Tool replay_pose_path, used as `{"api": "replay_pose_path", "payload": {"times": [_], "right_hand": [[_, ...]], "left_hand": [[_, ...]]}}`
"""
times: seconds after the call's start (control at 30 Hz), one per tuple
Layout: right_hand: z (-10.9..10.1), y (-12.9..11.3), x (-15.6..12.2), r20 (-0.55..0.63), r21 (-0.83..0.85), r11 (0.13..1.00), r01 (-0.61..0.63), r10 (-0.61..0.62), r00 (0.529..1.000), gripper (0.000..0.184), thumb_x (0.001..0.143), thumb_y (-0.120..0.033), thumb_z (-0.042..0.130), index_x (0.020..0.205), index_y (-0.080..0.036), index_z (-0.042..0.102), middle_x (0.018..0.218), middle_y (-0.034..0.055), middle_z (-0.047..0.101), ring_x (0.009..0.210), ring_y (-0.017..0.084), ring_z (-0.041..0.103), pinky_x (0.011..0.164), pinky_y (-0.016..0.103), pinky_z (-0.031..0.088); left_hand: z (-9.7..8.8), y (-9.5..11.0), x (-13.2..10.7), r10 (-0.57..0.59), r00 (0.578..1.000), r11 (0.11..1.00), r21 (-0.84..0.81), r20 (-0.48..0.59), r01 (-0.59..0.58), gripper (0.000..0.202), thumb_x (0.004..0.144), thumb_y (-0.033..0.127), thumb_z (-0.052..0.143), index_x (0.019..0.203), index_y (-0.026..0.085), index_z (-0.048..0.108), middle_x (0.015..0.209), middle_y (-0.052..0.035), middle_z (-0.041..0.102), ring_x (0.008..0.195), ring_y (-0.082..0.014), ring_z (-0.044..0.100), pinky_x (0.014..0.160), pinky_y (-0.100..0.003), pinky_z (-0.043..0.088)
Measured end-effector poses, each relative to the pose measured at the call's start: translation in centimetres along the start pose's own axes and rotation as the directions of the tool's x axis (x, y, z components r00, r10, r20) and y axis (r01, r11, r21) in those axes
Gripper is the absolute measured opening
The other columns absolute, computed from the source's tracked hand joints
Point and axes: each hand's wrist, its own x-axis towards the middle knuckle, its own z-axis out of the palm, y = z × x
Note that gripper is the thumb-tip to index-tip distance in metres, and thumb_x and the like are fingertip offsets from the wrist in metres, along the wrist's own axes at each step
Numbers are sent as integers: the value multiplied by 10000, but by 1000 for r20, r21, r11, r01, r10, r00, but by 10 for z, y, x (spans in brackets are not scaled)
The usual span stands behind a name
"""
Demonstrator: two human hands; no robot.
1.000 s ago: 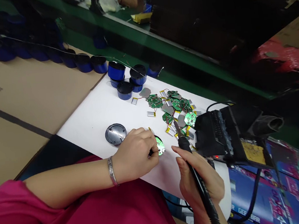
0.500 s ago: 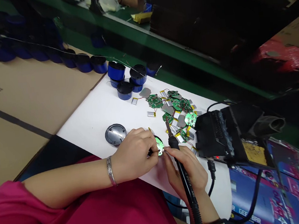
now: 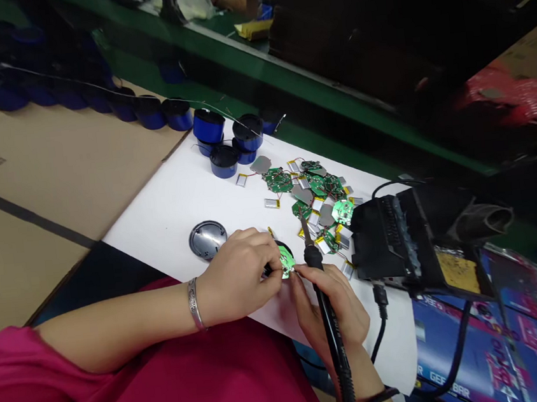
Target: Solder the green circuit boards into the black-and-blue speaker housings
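Observation:
A green circuit board (image 3: 287,262) sits in a dark round casing between my hands, near the table's front edge. My left hand (image 3: 247,268) is closed, its fingertips pressed together at the board's left edge and partly hiding it. In my right hand (image 3: 334,303) a black soldering iron (image 3: 328,322) lies across the fingers, its tip pointing up and away from the board. That hand's thumb and forefinger pinch at the board's right edge; what is between them is too small to make out. Left of the board lies a dark round cover (image 3: 208,240), inner side up.
Loose circuit boards (image 3: 317,186) with small silver batteries (image 3: 272,204) are heaped beyond my hands. Blue round housings (image 3: 224,161) stand at the back left. A black soldering station (image 3: 380,237) with a yellow sponge (image 3: 458,274) is on the right; cables hang by the table edge.
My right hand and the soldering iron have shifted very slightly, the iron's rear end moving left. My left hand stays at the board's edge.

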Motion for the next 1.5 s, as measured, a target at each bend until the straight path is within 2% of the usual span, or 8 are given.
{"api": "replay_pose_path", "payload": {"times": [0.2, 0.37, 0.57, 0.7, 0.83, 1.0, 1.23, 1.5], "right_hand": [[3, -10, -6, -54, -46, 999, -10, 7, 999, 406, 771, 32, 727, 1119, -134, 598, 875, 62, 716, 768, 160, 677, 691, 298, 584], [7, -17, -9, -94, -81, 995, -62, 54, 994, 403, 780, 25, 726, 1126, -139, 600, 878, 53, 719, 783, 158, 685, 708, 297, 591], [9, -19, -11, -98, -111, 991, -73, 62, 993, 392, 781, 18, 733, 1116, -137, 600, 877, 44, 715, 778, 147, 682, 697, 277, 581], [10, -19, -12, -120, -137, 988, -69, 53, 991, 404, 770, 8, 753, 1117, -131, 599, 871, 47, 715, 784, 152, 686, 703, 283, 588], [11, -20, -13, -128, -144, 987, -69, 50, 991, 410, 746, 26, 769, 1098, -107, 608, 853, 62, 710, 779, 158, 680, 690, 285, 583], [10, -22, -13, -126, -140, 987, -76, 58, 990, 393, 759, 17, 759, 1100, -116, 615, 879, 69, 717, 796, 167, 687, 714, 301, 592], [9, -23, -14, -113, -155, 985, -77, 60, 992, 379, 784, -7, 746, 1115, -131, 608, 901, 55, 712, 804, 156, 687, 740, 290, 592], [8, -21, -12, -86, -127, 989, -74, 63, 994, 370, 792, 0, 726, 1121, -119, 607, 901, 60, 705, 801, 165, 686, 745, 306, 596]], "left_hand": [[-6, 1, -5, -35, 999, 999, -4, 27, 35, 153, 868, 150, 607, 735, 181, 677, 923, -21, 690, 915, -187, 595, 864, -363, 435], [-7, 4, -8, -68, 998, 997, 32, -15, 69, 149, 845, 145, 634, 715, 197, 685, 978, -3, 692, 983, -197, 578, 886, -393, 374], [-5, 7, -9, -82, 992, 996, 31, -98, 86, 145, 797, 125, 665, 678, 208, 676, 915, 33, 709, 1017, -203, 559, 913, -412, 309], [-5, 8, -8, -90, 993, 996, 15, -75, 91, 149, 835, 141, 644, 707, 213, 668, 911, 42, 705, 1052, -200, 549, 927, -416, 289], [-5, 9, -8, -112, 993, 993, 33, -44, 113, 145, 828, 120, 620, 706, 194, 641, 885, 27, 693, 1061, -209, 542, 920, -419, 289], [-1, 10, -8, -118, 990, 988, 89, -79, 125, 144, 782, 112, 627, 659, 186, 624, 872, 15, 688, 1056, -232, 537, 916, -437, 295], [0, 13, -9, -155, 983, 982, 97, -97, 164, 171, 784, 126, 620, 630, 193, 650, 993, -18, 669, 1087, -255, 517, 911, -457, 313], [2, 15, -9, -172, 979, 976, 114, -108, 184, 145, 749, 113, 628, 625, 186, 633, 1024, -40, 660, 1092, -271, 499, 903, -463, 329]]}}
